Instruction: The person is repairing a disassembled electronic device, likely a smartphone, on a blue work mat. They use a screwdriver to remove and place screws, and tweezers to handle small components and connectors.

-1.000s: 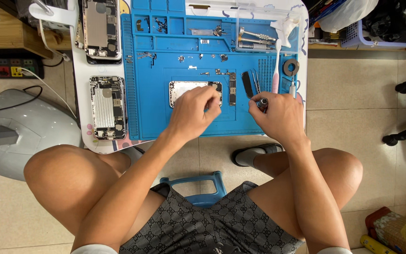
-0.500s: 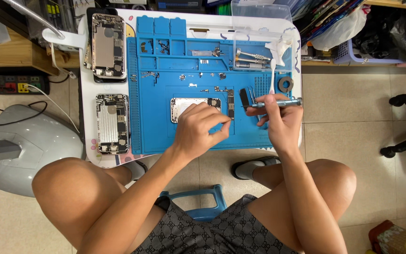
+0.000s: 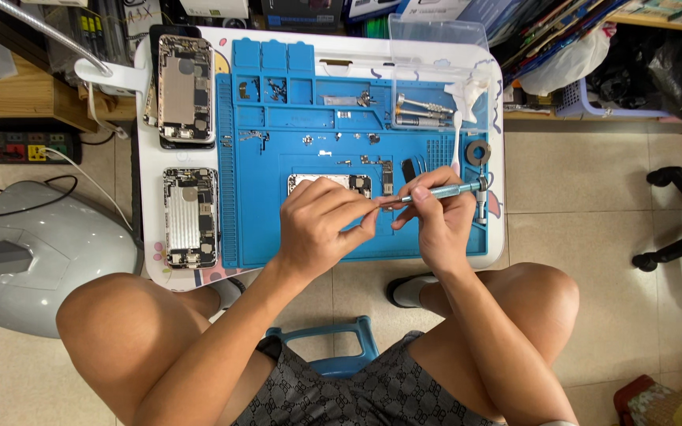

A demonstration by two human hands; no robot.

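We look straight down from our one head camera, fairly high above our fingers (image 3: 424, 196), worktop (image 3: 495, 158) beyond them.

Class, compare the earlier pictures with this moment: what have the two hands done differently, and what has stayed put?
The right hand has taken up a slim teal metal screwdriver and holds it level; the left hand has risen off the blue silicone work mat to meet its tip. The two opened grey phone housings stayed in place.
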